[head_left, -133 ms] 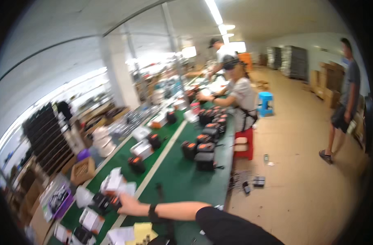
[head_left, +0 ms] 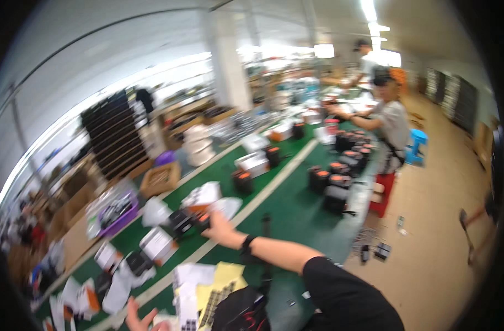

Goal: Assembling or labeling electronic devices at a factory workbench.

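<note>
A long green counter (head_left: 288,204) runs through a bright workshop hall, a pale stripe along its length, cardboard boxes and dark stacked trays on its far-left side. At the lower left edge the left hand (head_left: 139,320) shows only spread fingertips, holding nothing, with glossy white leaflets (head_left: 188,276) and a yellow sheet (head_left: 224,278) just to its right. The right hand (head_left: 221,229) reaches across from the black-sleeved arm, wristband on; its grip seems to close on a small black boxy device with an orange face (head_left: 190,220), which lies just left of the palm, long axis roughly along the counter, though blur hides the fingers. Matte black units (head_left: 332,185) stand well right; a co-worker (head_left: 392,129) works beyond.
</note>
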Demonstrator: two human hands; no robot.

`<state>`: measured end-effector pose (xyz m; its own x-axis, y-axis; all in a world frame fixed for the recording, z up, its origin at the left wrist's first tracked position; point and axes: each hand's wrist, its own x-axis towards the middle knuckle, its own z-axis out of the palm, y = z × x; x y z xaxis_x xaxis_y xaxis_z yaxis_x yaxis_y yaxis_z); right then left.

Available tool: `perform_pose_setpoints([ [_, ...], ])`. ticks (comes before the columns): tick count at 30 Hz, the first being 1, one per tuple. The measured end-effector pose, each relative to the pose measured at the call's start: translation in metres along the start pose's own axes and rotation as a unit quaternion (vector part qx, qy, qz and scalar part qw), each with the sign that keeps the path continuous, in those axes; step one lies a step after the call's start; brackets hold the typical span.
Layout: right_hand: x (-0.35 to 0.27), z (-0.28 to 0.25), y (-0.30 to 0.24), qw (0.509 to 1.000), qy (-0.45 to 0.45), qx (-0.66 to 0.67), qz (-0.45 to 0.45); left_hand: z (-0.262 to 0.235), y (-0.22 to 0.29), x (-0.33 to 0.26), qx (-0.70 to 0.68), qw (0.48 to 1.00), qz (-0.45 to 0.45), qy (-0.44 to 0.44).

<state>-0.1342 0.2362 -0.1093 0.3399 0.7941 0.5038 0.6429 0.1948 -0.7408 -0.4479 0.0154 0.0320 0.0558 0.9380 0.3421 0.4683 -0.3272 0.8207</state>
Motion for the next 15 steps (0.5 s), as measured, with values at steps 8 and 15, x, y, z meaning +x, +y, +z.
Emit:
perform_pose_setpoints([
  [8, 0.052, 0.050, 0.018, 0.980, 0.072, -0.183, 0.019, 0.001, 0.020, 0.006, -0.011, 0.999, -0.012, -0.030],
  [15, 0.074, 0.107, -0.039, 0.980, -0.079, -0.181, -0.020, -0.013, 0.024, 0.001, -0.026, 0.998, -0.047, 0.012],
])
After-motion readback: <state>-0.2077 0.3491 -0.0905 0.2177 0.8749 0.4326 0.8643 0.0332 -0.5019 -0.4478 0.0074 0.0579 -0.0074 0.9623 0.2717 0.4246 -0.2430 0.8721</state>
